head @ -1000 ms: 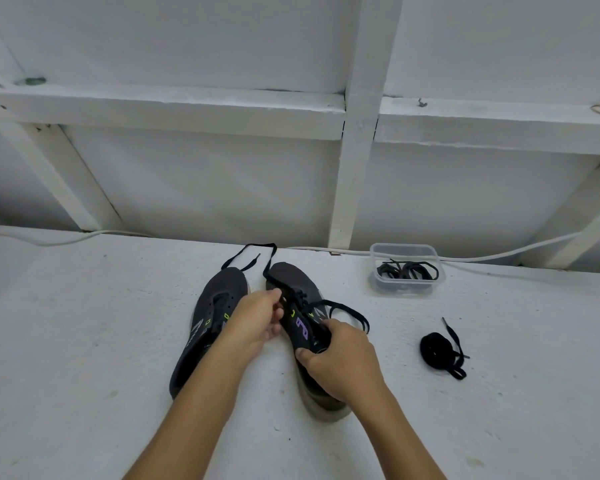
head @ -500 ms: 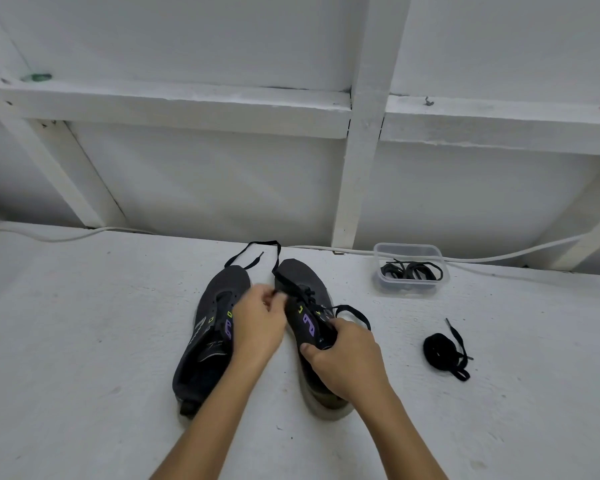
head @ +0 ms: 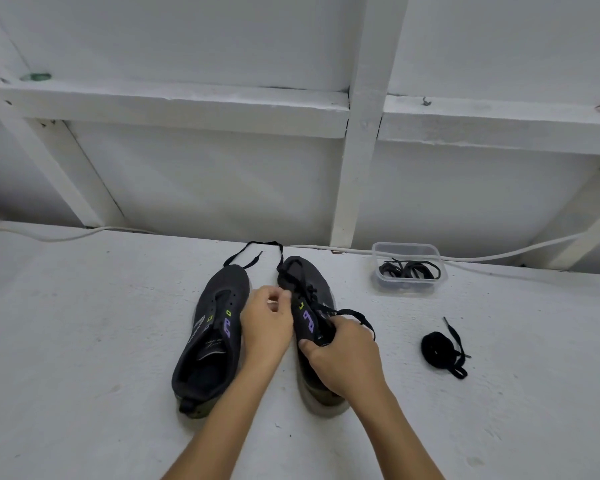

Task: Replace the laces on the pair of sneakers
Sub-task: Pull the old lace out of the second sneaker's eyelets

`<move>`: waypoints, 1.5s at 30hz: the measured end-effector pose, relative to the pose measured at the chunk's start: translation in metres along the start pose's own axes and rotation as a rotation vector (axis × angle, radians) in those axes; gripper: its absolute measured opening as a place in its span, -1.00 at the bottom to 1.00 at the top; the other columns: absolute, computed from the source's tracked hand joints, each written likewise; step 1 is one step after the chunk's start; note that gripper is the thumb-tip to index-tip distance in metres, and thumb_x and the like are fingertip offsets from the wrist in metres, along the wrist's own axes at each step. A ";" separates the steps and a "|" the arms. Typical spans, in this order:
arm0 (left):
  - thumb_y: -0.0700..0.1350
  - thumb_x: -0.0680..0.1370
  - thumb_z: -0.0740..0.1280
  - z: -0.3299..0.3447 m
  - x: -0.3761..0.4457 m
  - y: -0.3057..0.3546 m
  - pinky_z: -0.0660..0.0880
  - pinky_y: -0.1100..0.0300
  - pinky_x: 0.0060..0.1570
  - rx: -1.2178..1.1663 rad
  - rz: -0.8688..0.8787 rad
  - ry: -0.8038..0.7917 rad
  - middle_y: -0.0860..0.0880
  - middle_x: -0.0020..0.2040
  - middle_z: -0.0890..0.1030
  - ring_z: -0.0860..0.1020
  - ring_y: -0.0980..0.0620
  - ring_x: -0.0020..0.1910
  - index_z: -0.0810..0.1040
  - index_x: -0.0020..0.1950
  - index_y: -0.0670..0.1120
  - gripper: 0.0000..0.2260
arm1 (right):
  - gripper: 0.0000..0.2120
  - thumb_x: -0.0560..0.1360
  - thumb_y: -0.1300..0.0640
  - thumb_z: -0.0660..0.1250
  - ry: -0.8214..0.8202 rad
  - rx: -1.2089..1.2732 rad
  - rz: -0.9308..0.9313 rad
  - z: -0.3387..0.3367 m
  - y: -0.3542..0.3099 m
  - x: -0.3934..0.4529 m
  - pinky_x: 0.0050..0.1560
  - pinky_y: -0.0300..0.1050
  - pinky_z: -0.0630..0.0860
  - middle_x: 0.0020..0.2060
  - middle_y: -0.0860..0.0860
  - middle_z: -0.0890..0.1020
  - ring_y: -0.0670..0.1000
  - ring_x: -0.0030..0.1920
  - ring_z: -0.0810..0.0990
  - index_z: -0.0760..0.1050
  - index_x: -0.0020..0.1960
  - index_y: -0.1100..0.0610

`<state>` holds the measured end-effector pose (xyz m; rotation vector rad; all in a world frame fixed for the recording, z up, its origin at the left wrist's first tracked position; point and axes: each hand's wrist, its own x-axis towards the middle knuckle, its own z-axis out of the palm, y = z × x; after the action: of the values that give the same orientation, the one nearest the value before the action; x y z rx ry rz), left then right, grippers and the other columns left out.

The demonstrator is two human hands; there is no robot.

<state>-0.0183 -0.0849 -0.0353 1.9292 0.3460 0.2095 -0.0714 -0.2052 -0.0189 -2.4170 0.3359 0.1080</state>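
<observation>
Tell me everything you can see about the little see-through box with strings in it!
The clear plastic box is a small rectangular tub with rounded corners and no lid on it. It sits upright on the white table, at the far edge near the wall, to the right of the two sneakers. Inside lie black laces, loosely coiled. A white cable runs just behind it. No hand touches it, and the bundled lace on the table lies apart, nearer the person.

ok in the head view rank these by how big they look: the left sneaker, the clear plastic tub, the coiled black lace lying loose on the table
1. left sneaker, clearly the largest.
2. clear plastic tub.
3. coiled black lace, smallest.

The tub sits farther from the camera than the lace, so its real lead may be larger than it looks.
</observation>
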 end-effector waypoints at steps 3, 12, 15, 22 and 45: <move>-0.07 0.64 0.26 -0.005 0.006 0.004 0.60 -0.10 0.04 -0.238 -0.153 0.198 -0.08 -0.06 0.62 0.64 -0.03 -0.10 0.49 -0.04 -0.01 -0.92 | -0.65 0.42 -0.18 0.41 -0.002 0.010 0.010 0.000 0.000 -0.001 -0.01 -0.12 0.53 0.01 -0.08 0.62 0.02 0.03 0.59 0.55 0.12 -0.02; -0.09 0.53 0.46 -0.003 -0.001 -0.007 0.52 0.28 0.00 0.109 0.037 -0.218 0.07 -0.05 0.66 0.60 0.17 -0.08 0.70 -0.05 -0.01 -0.96 | -0.66 0.45 -0.19 0.39 0.018 0.002 0.012 0.003 -0.001 -0.001 -0.05 -0.13 0.47 0.01 -0.07 0.63 0.05 0.06 0.60 0.54 0.12 -0.04; -0.15 0.58 0.37 -0.010 0.008 0.003 0.53 0.09 0.04 0.100 0.110 -0.023 -0.01 -0.05 0.62 0.61 0.00 -0.08 0.61 -0.06 -0.05 -0.95 | -0.66 0.44 -0.18 0.39 0.015 0.007 0.020 0.002 -0.001 -0.002 -0.08 -0.13 0.44 0.02 -0.08 0.63 0.05 0.05 0.60 0.54 0.13 -0.04; -0.02 0.53 0.44 -0.015 0.013 0.008 0.45 0.07 0.15 0.016 -0.115 0.038 -0.04 0.20 0.50 0.52 -0.04 0.14 0.39 0.33 -0.11 -0.55 | -0.72 0.43 -0.16 0.41 0.012 0.005 0.020 0.001 -0.002 0.000 -0.13 -0.14 0.44 -0.05 -0.08 0.62 0.03 -0.05 0.59 0.53 0.03 -0.02; 0.13 0.55 0.40 -0.011 0.002 0.000 0.44 0.46 -0.19 0.022 -0.152 -0.317 0.21 -0.11 0.60 0.55 0.37 -0.16 0.58 0.05 0.03 -0.80 | -0.68 0.45 -0.16 0.41 0.014 -0.003 0.009 0.001 -0.002 -0.001 -0.05 -0.15 0.50 0.01 -0.09 0.63 0.02 0.01 0.60 0.55 0.14 -0.05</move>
<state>-0.0197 -0.0750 -0.0314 1.9107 0.2817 -0.1997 -0.0714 -0.2024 -0.0183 -2.4203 0.3526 0.0961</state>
